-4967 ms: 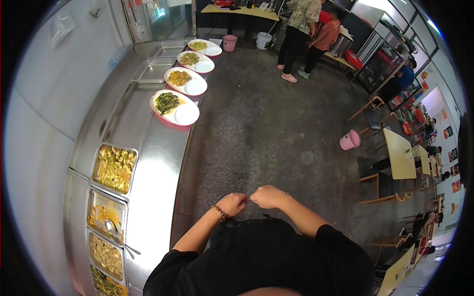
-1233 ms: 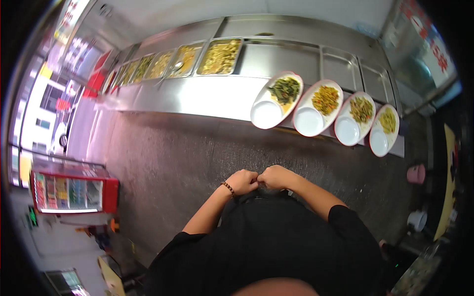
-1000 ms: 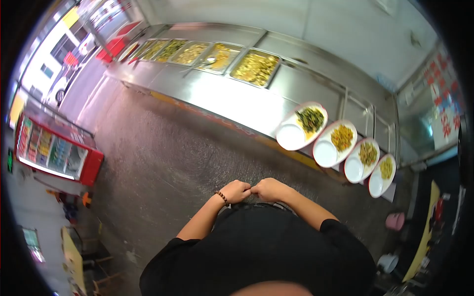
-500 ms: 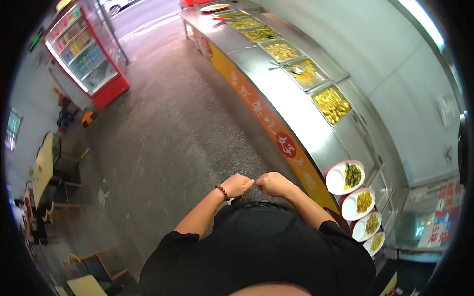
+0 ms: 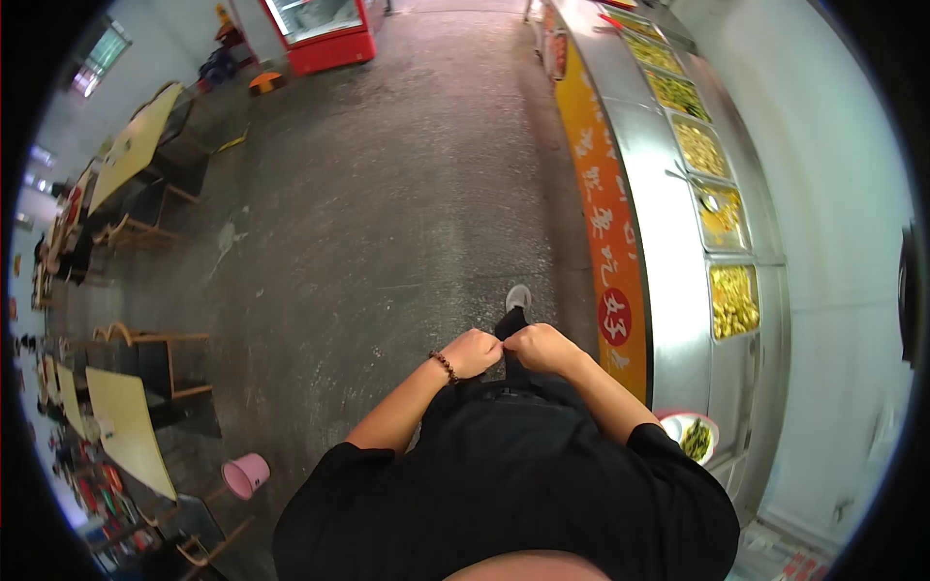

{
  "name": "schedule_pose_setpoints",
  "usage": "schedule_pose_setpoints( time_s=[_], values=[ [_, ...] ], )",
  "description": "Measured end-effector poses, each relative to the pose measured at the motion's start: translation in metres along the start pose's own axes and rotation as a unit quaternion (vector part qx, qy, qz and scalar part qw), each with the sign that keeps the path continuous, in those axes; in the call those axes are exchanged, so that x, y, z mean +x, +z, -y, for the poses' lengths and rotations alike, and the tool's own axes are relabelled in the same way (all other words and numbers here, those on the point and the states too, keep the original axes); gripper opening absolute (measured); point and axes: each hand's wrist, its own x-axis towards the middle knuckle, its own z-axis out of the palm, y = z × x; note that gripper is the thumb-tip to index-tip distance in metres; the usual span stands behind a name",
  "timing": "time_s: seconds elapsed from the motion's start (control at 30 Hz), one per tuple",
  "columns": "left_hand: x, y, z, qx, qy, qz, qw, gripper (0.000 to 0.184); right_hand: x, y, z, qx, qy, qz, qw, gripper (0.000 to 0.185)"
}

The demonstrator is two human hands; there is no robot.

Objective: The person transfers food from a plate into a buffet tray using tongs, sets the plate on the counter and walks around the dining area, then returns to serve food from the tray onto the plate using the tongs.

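My left hand (image 5: pixel 473 352), with a brown bead bracelet (image 5: pixel 445 366) at the wrist, is held in front of my waist with its fingers curled in. My right hand (image 5: pixel 539 348) is closed too, and the fingertips of both hands meet. Whatever may be pinched between them is hidden. Below the hands my black trousers and one light shoe (image 5: pixel 519 297) show above the grey floor. To the right of my right hand runs a steel serving counter (image 5: pixel 668 232) with an orange printed front (image 5: pixel 603 232).
Several trays of cooked food, including a yellow dish (image 5: pixel 733 301), line the counter. A plate with greens (image 5: pixel 696 439) sits at its near end. Yellow tables (image 5: pixel 126 412) with chairs and a pink bucket (image 5: pixel 245 475) stand left. A red drinks fridge (image 5: pixel 331 50) is at the back.
The view has swung to the left and the counter now runs nearly straight ahead. One foot has come into sight. Most of the plates have left the view; my hands stay together.
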Motion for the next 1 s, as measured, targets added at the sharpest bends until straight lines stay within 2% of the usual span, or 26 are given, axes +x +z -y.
schedule_pose_setpoints(
  time_s=[0.07, 0.17, 0.3, 0.37, 0.43, 0.5, 0.63, 0.7, 0.83, 1.0],
  values=[
    [0.007, -0.007, 0.0, 0.004, -0.023, -0.032, 0.999, 0.032, 0.014, -0.005, -0.014, -0.014, -0.01, 0.032, 0.999, 0.007],
    [0.026, -0.026, -0.006, 0.044, -0.026, -0.077, 0.996, 0.03, 0.037, -0.028, -0.039, -0.038, -0.073, 0.046, 0.996, 0.008],
    [0.068, -0.046, -0.034, 0.093, -0.033, -0.1, 0.99, 0.024, 0.053, -0.048, -0.086, -0.039, -0.136, -0.015, 0.99, 0.009],
    [0.094, -0.054, -0.045, 0.1, -0.004, -0.097, 0.99, 0.023, 0.052, -0.061, -0.107, -0.005, -0.136, -0.032, 0.99, 0.008],
    [0.12, -0.064, -0.058, 0.126, -0.013, -0.089, 0.988, 0.022, 0.046, -0.079, -0.126, 0.036, -0.121, -0.058, 0.99, 0.007],
    [0.14, -0.071, -0.073, 0.17, -0.012, -0.067, 0.983, 0.022, 0.042, -0.088, -0.144, 0.015, -0.106, -0.035, 0.994, 0.006],
    [0.171, -0.075, -0.094, 0.156, 0.001, -0.06, 0.986, 0.021, 0.033, -0.095, -0.168, 0.054, -0.099, -0.038, 0.993, 0.005],
    [0.186, -0.078, -0.094, 0.163, 0.035, -0.068, 0.984, 0.022, 0.038, -0.102, -0.185, 0.047, -0.098, -0.052, 0.993, 0.005],
    [0.205, -0.09, -0.097, 0.173, 0.022, -0.049, 0.983, 0.023, 0.036, -0.121, -0.193, 0.089, -0.091, -0.106, 0.986, 0.002],
    [0.234, -0.104, -0.088, 0.154, 0.024, -0.038, 0.987, 0.022, 0.048, -0.124, -0.218, 0.061, -0.051, -0.083, 0.993, 0.005]
  ],
)
